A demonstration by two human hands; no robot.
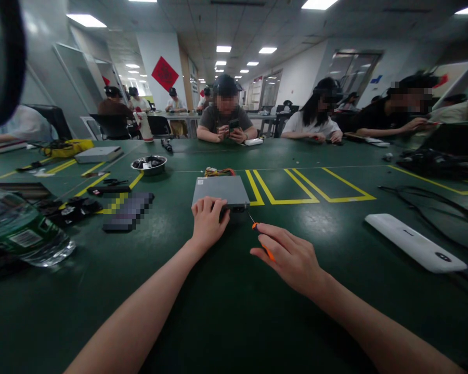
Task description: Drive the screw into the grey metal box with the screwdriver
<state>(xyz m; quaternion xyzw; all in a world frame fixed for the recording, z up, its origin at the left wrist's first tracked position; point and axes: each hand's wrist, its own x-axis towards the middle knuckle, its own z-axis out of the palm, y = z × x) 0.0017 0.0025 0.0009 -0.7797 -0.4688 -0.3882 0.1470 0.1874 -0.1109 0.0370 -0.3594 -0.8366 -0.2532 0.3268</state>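
A flat grey metal power supply unit (222, 190) lies on the green table in front of me, with a bundle of coloured wires (220, 172) coming out at its far side. My left hand (207, 224) grips its near left edge, fingers over the top and thumb along the front face. In my right hand (290, 255) is a screwdriver (255, 226) with an orange handle. Its thin shaft points up and left to the near right corner of the unit. Whether the tip touches a screw there is too small to tell.
Left of the unit are a metal bowl (148, 164) of small dark parts, a dark phone-like slab (128, 211) and a water bottle (23, 228). To the right lie a long white device (413, 241) and black cables (425, 205). Yellow tape marks the table (234, 311). Several people sit opposite.
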